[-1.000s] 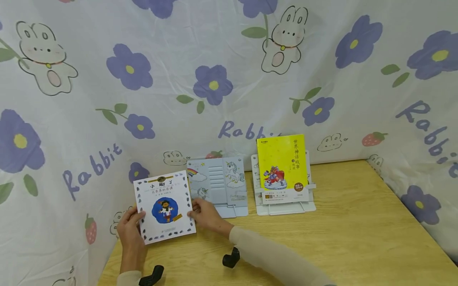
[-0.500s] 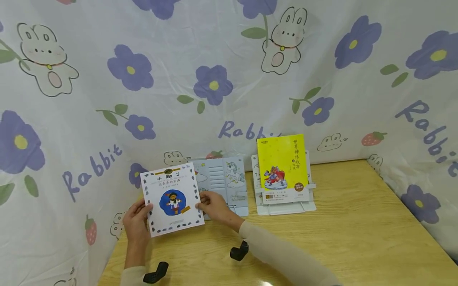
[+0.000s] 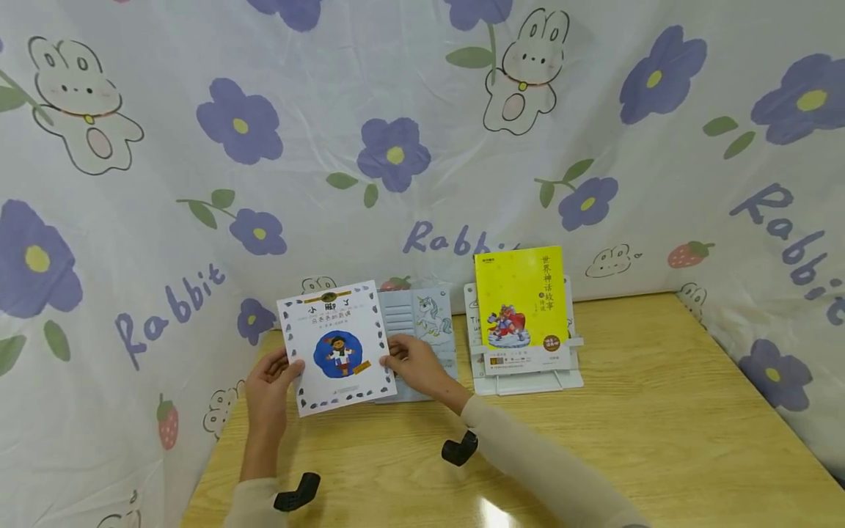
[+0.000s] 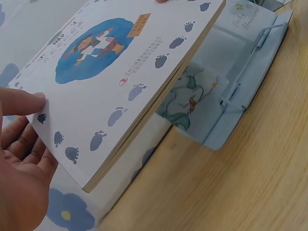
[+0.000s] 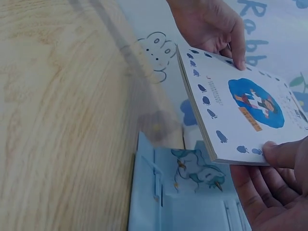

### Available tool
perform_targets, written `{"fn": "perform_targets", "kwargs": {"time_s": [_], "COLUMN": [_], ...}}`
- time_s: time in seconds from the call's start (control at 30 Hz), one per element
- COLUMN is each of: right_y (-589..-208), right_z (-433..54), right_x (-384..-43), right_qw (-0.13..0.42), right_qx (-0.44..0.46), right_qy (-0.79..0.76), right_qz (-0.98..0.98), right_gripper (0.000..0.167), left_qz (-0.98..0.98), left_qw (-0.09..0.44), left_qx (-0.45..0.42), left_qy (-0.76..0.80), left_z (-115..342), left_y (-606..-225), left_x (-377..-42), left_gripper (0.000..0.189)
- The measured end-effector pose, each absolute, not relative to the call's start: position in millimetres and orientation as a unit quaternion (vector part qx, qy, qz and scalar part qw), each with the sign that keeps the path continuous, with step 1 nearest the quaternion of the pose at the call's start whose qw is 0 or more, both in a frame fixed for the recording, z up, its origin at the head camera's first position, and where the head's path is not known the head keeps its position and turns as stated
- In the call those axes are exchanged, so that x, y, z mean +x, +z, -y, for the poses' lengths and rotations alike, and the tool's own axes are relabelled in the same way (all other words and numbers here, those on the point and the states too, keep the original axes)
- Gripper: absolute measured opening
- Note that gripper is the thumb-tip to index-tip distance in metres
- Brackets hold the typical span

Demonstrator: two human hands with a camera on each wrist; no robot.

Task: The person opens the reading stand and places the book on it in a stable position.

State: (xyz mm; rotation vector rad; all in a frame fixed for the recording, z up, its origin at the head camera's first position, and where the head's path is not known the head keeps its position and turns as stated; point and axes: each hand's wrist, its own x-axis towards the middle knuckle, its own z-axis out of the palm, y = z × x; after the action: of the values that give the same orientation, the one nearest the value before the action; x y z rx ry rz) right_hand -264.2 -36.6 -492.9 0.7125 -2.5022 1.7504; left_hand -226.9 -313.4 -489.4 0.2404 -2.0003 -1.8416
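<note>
A white book [image 3: 339,389] with a blue picture and a border of dark footprints is held up in front of a pale blue unicorn book stand [image 3: 432,323]. My left hand [image 3: 269,381] grips its left edge, thumb on the cover and fingers behind, as the left wrist view also shows. At the opposite edge my right hand [image 3: 417,363] pinches the book the same way. In both wrist views the book [image 4: 103,110] is tilted and its lower edge is apart from the stand [image 5: 187,207]. The book covers the stand's left part in the head view.
To the right, a yellow book [image 3: 521,301] leans on a white book stand [image 3: 485,385]. Both stands are at the back of the wooden table [image 3: 594,455], before a flowered rabbit-print curtain [image 3: 317,147]. A black wrist mount [image 3: 458,449] juts from each forearm.
Both hands have carried the white book to the right and away from me, up in the head view, so it covers more of the blue stand. The yellow book has not moved.
</note>
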Motion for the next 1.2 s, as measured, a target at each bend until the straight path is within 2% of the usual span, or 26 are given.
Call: {"fn": "perform_targets", "kwargs": {"time_s": [0.27, 0.47, 0.63, 0.83, 1.2], "right_y": [-486.3, -480.3, -477.9, -474.3, -472.9], "right_z": [14.8, -1.9, -16.1, -29.1, -44.1], "right_x": [-273.0, -278.2, -280.1, -284.1, -288.8], "right_qw": [0.028, 0.042, 0.042, 0.081, 0.095], "right_qx": [0.209, 0.191, 0.178, 0.165, 0.15], "right_qy": [0.548, 0.543, 0.54, 0.526, 0.526], "right_qz": [0.809, 0.817, 0.821, 0.83, 0.832], "right_gripper": [0.032, 0.029, 0.035, 0.035, 0.028], "left_qz": [0.732, 0.732, 0.732, 0.733, 0.722], "left_qw": [0.206, 0.227, 0.241, 0.242, 0.244], "left_qx": [0.053, 0.027, 0.019, -0.011, -0.011], "left_qy": [-0.648, -0.642, -0.637, -0.636, -0.647], "left_z": [292.1, 273.6, 257.4, 241.4, 221.5], "left_y": [-480.8, -477.1, -475.4, -469.5, -465.4], "left_x": [-239.6, -251.9, -259.3, -267.3, -278.0], "left_gripper": [0.044, 0.038, 0.034, 0.036, 0.033]}}
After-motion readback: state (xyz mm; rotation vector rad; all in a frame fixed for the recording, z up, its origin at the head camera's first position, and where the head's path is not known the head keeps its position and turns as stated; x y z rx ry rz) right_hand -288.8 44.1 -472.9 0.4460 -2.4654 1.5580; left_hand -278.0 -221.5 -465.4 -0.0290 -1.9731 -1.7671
